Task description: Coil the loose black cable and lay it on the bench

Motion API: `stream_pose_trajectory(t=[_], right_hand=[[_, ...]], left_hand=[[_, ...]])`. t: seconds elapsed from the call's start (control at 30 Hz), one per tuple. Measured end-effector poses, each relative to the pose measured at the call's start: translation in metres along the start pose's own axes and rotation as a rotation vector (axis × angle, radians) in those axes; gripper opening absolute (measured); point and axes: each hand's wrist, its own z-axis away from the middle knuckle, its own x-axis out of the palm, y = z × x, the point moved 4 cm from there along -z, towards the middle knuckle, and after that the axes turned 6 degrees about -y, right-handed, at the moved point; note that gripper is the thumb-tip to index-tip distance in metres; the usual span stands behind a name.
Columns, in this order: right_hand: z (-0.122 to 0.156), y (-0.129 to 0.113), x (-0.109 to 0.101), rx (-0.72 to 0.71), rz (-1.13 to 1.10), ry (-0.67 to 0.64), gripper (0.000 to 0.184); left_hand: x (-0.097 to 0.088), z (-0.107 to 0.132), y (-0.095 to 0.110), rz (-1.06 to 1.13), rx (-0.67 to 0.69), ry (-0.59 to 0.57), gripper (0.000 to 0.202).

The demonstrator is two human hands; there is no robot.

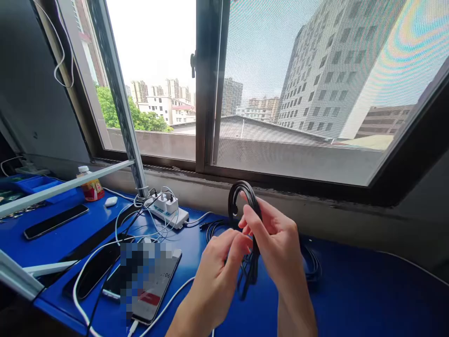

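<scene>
A coiled black cable (251, 274) is held up in front of me above the blue table (365, 295), its loops standing upright. My right hand (280, 243) is closed around the middle of the bundle, with the thumb and fingers pressing the strands together. On the near left side of the coil, my left hand (217, 271) has its thumb and forefinger pinched together. Whatever lies in that pinch is too small to make out. Behind my hands, more black cable (212, 228) lies on the table, and another black coil (313, 264) rests to the right.
A white power strip (178, 219) with chargers and tangled cables stands by the wall. Several phones lie at left, including one with a lit screen (157, 285). A metal frame (122, 93) rises there, near a bottle (91, 187) and blue tray (38, 184). The window (206, 93) is behind.
</scene>
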Motion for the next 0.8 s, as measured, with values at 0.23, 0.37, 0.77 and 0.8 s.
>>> stream_pose_trajectory(t=[0.23,0.37,0.77,0.8], right_hand=[[-0.004,-0.003,-0.006,-0.117,0.153,-0.038,0.058],[0.005,-0.012,-0.014,-0.136,0.283,-0.050,0.049],[0.018,-0.014,-0.018,-0.203,0.513,-0.187,0.030],[0.016,-0.014,-0.017,-0.170,0.481,-0.157,0.029]], left_hand=[[0.013,-0.031,0.008,0.321,-0.142,-0.162,0.047],[0.003,-0.046,0.009,0.457,-0.182,-0.111,0.054],[0.000,-0.064,-0.001,0.426,-0.075,-0.008,0.049],[-0.003,-0.065,-0.002,0.400,-0.077,-0.007,0.049]])
